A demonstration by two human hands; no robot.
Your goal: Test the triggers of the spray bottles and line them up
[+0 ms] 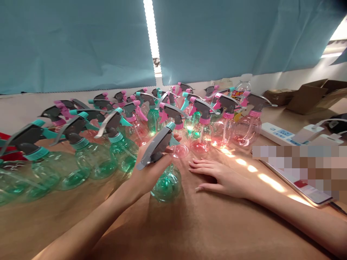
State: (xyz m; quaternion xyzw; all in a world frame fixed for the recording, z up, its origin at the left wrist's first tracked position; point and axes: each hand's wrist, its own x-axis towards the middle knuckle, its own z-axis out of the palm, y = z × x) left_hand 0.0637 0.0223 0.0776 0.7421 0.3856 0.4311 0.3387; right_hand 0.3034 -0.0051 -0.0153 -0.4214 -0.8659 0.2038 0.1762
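My left hand is wrapped round the neck of a green spray bottle with a grey and teal spray head. The bottle stands upright on the brown table; the hand hides its neck. My right hand lies palm down on the table to the right, fingers stretched out, holding nothing. Just beyond the hands stands a clear pink spray bottle with a pink and grey head. To the left are several green spray bottles, the nearest to my hand being a green bottle.
More pink and green spray bottles crowd the back of the table. At right are a white power strip with plugs, a phone whose screen is partly blurred, and an open cardboard box. A blue-green curtain hangs behind.
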